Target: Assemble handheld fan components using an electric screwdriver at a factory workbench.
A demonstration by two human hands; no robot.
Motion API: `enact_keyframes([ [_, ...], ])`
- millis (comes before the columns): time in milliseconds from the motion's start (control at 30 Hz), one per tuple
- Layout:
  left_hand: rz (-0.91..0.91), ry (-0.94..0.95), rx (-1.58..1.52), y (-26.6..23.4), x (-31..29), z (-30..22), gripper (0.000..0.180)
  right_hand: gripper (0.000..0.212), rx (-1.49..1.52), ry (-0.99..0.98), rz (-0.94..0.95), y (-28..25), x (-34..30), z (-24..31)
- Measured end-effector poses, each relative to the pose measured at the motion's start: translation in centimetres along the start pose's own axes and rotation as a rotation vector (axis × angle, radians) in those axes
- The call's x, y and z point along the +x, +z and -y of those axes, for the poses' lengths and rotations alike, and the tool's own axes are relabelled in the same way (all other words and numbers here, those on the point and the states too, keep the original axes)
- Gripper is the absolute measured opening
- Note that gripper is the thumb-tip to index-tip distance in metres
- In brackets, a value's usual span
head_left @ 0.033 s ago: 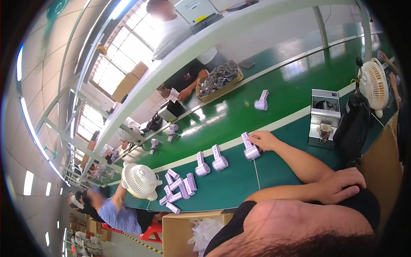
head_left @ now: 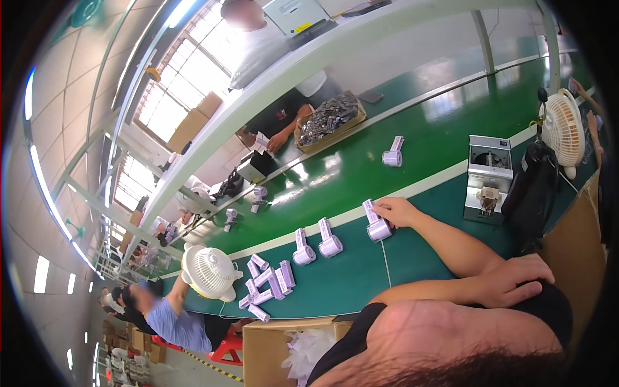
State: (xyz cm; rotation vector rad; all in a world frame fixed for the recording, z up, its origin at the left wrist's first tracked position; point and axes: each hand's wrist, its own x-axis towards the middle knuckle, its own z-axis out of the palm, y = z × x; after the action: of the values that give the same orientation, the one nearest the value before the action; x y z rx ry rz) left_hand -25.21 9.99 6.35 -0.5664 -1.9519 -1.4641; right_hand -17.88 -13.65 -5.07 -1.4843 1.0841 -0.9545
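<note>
My right hand (head_left: 397, 211) reaches over the green bench with its fingers curled and pressed to the side of a lavender handheld device (head_left: 377, 226). This device has a slim printed handle and a round drum-shaped end, and it rests on the bench. My left arm crosses in front of me. At its end my left hand (head_left: 521, 278) lies with outstretched fingers over black cloth by my right elbow, holding nothing. Left of my right hand are two like devices, one nearer (head_left: 331, 244) and one farther left (head_left: 304, 248). Beyond them lies a loose pile of slim lavender pieces (head_left: 274, 284).
A silver bench machine (head_left: 488, 180) and a black bag (head_left: 532, 184) stand right, beside a white fan (head_left: 563, 127). Another fan (head_left: 210, 273) stands left. On the green belt (head_left: 438, 129) lies a device (head_left: 392, 155). Across it, a co-worker's hand (head_left: 278, 140) is near a box of metal parts (head_left: 330, 122).
</note>
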Motion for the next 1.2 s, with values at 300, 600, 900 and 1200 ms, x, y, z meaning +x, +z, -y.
enact_keyframes([
  [300, 0.160, -0.147, -0.084, 0.6, 3.7, 1.5, 0.035, 0.040, -0.005, -0.015, 0.005, 0.6, 0.1, 0.6],
  [600, 0.320, -0.385, -0.119, 1.4, 6.2, 2.0, 0.045, 0.042, -0.015, -0.028, -0.003, -0.3, 0.1, -0.5],
  [900, 0.363, -0.432, -0.066, 1.7, 5.8, 3.1, 0.060, 0.045, -0.059, -0.046, -0.018, -0.1, 0.1, -0.8],
  [1200, 0.324, -0.425, -0.124, 1.5, 6.1, 2.9, 0.063, 0.046, -0.035, -0.066, -0.013, -0.2, 0.6, -1.2],
])
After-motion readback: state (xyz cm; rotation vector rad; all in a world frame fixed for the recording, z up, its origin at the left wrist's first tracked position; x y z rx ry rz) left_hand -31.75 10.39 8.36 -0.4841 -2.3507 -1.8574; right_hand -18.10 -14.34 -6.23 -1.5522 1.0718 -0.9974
